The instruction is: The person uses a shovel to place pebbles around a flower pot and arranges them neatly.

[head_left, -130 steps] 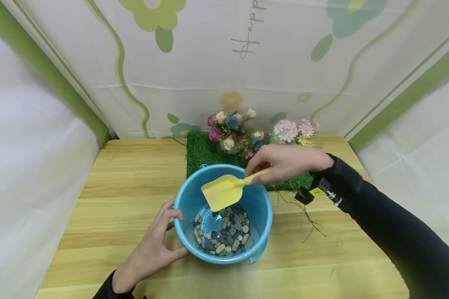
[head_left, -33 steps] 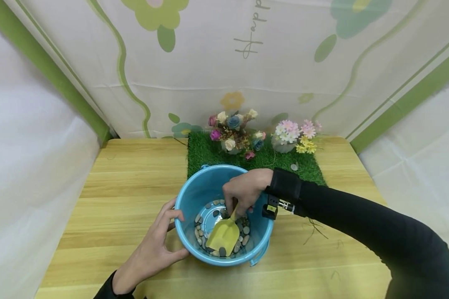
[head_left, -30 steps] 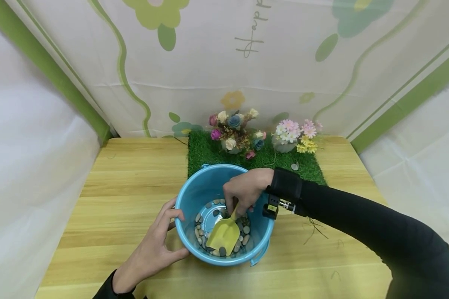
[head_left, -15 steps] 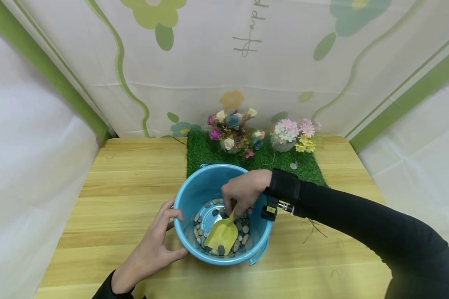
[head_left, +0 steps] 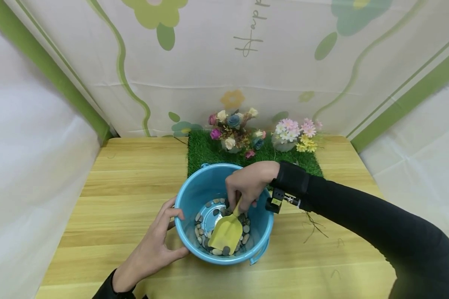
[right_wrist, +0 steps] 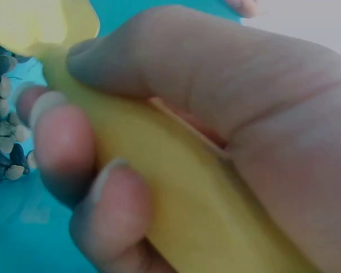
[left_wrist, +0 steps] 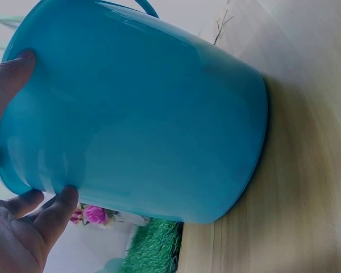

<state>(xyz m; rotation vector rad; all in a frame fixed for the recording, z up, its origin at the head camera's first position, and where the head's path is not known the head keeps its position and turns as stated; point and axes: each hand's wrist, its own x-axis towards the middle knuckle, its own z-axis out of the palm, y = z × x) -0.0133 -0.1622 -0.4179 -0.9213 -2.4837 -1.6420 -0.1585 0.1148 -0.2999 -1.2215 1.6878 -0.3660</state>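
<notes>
A blue bucket (head_left: 190,192) stands on the wooden table, pebbles (head_left: 199,217) spread over its bottom. My left hand (head_left: 155,243) grips the bucket's left side, with fingertips hooked over the rim and the thumb lower on the outer wall. Down inside the bucket, my right hand (head_left: 251,182) holds a yellow toy shovel (head_left: 227,231) by its handle. The right wrist view shows fingers and thumb wrapped round that handle (right_wrist: 176,193). The shovel's blade slopes down toward me over the pebbles, with a dark pebble (head_left: 226,251) at its front edge. Part of the pebbles is hidden under blade and hand.
Behind the bucket lies a green artificial grass mat (head_left: 202,151). It bears a mixed rose bouquet (head_left: 233,133) and a pot of pink, white and yellow flowers (head_left: 293,135). Dry root-like strands (head_left: 314,226) lie right of the bucket. A printed curtain (head_left: 209,62) hangs behind.
Earlier the shovel was held high in the bucket's mouth; it then went down among the pebbles. In the last half second, right hand and shovel shifted slightly up and right. Left hand stays put.
</notes>
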